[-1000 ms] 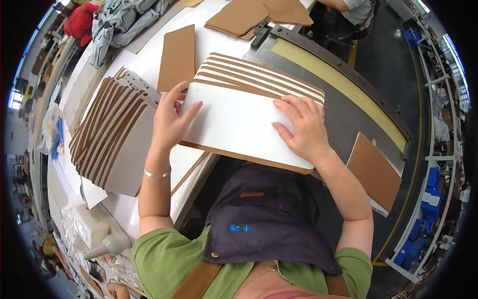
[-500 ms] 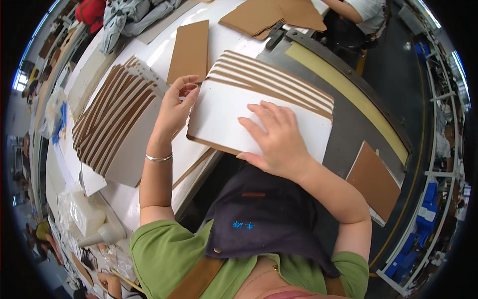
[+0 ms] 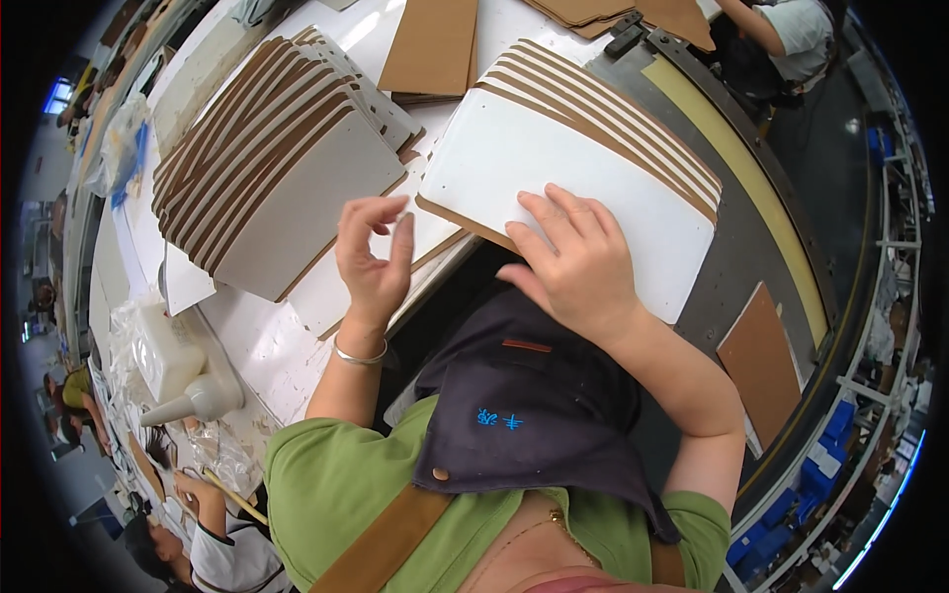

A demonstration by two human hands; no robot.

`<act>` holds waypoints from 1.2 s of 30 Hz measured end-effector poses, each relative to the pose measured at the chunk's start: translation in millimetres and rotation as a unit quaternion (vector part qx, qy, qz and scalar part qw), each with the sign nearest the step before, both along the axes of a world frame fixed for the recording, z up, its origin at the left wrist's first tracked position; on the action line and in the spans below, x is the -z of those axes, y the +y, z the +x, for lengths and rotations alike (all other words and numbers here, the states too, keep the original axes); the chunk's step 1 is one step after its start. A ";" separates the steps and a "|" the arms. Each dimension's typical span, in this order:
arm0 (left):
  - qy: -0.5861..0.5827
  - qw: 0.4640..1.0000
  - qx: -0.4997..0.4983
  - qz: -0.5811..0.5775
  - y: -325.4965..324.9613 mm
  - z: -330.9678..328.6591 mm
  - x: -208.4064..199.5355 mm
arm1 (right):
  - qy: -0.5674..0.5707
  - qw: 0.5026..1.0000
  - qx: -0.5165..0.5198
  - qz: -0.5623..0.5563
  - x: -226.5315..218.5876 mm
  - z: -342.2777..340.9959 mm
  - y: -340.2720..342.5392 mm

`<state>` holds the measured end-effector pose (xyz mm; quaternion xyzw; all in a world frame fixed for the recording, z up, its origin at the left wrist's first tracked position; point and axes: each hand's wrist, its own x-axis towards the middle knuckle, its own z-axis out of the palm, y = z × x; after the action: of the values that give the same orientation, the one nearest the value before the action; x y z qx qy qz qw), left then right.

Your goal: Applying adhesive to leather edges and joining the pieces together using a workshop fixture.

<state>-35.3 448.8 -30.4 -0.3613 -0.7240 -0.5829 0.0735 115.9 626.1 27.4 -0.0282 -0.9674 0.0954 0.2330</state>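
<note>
A fanned stack of brown-edged, white-faced boards (image 3: 583, 173) with rounded corners lies in front of me, partly over the grey metal bed of a machine. My right hand (image 3: 581, 259) rests on the top white board, its fingers spread. Off the stack's near left corner, my left hand (image 3: 374, 255) hovers with loosely curled fingers. The thumb and forefinger are close but apart, and nothing shows between them. A second fanned stack of similar boards (image 3: 306, 212) sits on the white table to the left.
Brown boards (image 3: 430, 49) lie behind the stacks. A yellow strip (image 3: 732, 168) and a dark bar run along the machine's right side. One brown board (image 3: 759, 368) is at the right. A white squeeze bottle (image 3: 208, 397) is at the lower left. Co-workers sit nearby.
My left hand has drawn back from the stack's left edge toward me. My right hand stays on the top board. The whole view has shifted, showing more of the left stack.
</note>
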 end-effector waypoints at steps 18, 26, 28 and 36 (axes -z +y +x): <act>0.280 0.872 0.190 -0.354 57.7 38.4 -42.8 | 0.369 0.871 0.135 -0.296 -132.0 72.4 131.1; 0.269 0.871 0.248 -0.328 81.9 16.2 -84.1 | 0.312 0.825 0.362 0.301 -130.1 213.6 163.8; 0.301 0.887 0.265 -0.230 126.0 25.1 -105.8 | 0.231 0.886 0.296 0.272 -77.6 207.1 155.7; 0.388 0.772 0.456 -0.214 293.4 123.8 -73.9 | 0.035 0.948 0.318 -0.008 -12.3 216.1 148.3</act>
<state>88.5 742.2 43.5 -0.8507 -0.4907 -0.1884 -0.0054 331.9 774.4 39.7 -0.3326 -0.8988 0.0251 0.2845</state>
